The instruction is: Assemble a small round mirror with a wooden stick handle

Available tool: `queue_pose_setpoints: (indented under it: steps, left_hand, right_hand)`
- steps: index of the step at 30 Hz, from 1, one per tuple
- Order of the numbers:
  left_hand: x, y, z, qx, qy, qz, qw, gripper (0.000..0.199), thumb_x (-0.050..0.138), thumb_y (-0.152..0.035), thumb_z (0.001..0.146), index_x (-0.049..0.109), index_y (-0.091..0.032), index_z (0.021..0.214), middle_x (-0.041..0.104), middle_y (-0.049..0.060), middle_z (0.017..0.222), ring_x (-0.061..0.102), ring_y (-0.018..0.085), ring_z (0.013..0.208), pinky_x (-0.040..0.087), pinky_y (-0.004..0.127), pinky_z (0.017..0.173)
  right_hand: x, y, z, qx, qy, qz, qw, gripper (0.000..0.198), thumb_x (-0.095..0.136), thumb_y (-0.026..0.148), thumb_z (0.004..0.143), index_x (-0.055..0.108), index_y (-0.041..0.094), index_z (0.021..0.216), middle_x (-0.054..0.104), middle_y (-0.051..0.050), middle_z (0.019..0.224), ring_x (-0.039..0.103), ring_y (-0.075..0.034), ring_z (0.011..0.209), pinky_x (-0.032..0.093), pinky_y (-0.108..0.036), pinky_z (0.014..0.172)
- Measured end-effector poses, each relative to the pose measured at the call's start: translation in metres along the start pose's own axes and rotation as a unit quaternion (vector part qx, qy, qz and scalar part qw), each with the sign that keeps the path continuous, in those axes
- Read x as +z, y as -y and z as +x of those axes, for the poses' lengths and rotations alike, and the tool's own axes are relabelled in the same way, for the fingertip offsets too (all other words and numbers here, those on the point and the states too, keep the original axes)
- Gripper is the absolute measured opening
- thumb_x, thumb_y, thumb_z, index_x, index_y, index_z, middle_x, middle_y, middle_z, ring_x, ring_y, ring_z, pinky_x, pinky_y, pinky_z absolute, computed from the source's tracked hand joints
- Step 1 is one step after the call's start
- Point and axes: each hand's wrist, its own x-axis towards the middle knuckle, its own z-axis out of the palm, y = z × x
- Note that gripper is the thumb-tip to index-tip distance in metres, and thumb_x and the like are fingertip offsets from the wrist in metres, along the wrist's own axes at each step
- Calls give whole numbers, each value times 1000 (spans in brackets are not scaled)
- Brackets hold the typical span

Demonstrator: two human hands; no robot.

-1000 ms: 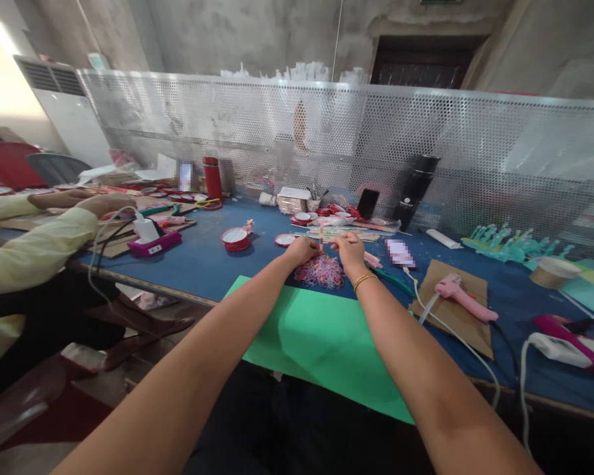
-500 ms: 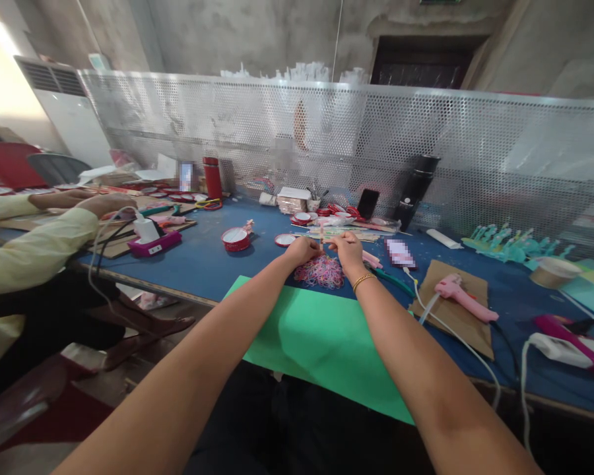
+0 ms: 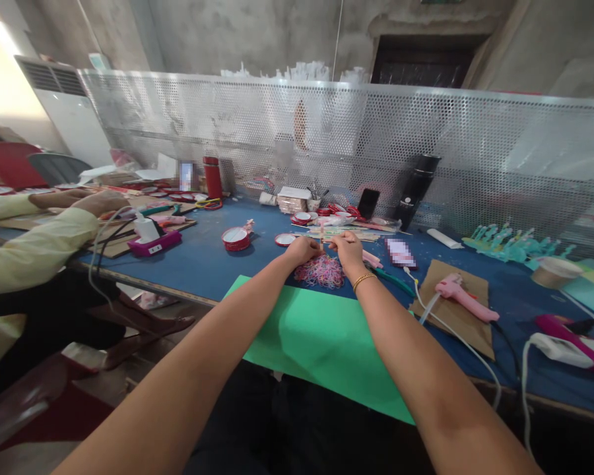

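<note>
In the middle of the desk, my left hand [image 3: 303,251] has its fingers closed around the lower end of a narrow pinkish stick [image 3: 321,231] that stands upright. Close by on the right, my right hand [image 3: 349,251] is pinched beside the stick; what lies between its fingertips is too small to make out. Below both hands is a heap of multicoloured rubber bands [image 3: 321,272]. A green sheet [image 3: 321,330] extends from the heap over the front edge of the desk, beneath my forearms.
A pink glue gun [image 3: 465,297] lies on cardboard [image 3: 438,272] at the right, its cable trailing. Behind my hands are flat sticks [image 3: 376,235] and red-rimmed rolls [image 3: 235,239]. A black bottle [image 3: 416,191] leans against the perforated screen [image 3: 257,125]. A co-worker's hands [image 3: 99,203] are at far left.
Both hands stay at the same spot over the rubber bands, with the stick still upright between them. I see no clear movement elsewhere.
</note>
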Motion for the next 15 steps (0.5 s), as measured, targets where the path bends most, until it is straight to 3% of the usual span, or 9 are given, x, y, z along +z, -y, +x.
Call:
queue_pose_setpoints:
  steps: [4,10,15]
  left_hand:
    - [0,-1,0,4,1,6,1000,29,63,-41,63,71,-13,69,56,-3,55,40,9,53,28,23,51]
    - [1,1,1,0,-6,14,1000,31,62,-42,63,71,-13,69,55,-3,54,40,10,54,27,23,51]
    - [1,2,2,15,1,14,1000,28,60,-39,65,71,-14,71,58,-2,57,41,10,54,28,23,52]
  right_hand:
    - [-1,0,2,5,-27,1,1000,14,57,27,61,47,21,53,57,4,47,47,-11,44,38,-23,48]
    - [0,0,1,0,2,6,1000,11,57,27,61,50,21,55,59,4,49,49,-11,46,38,-23,48]
    - [-2,0,1,-4,-23,9,1000,13,58,26,61,49,21,53,58,5,47,48,-12,46,38,-23,48]
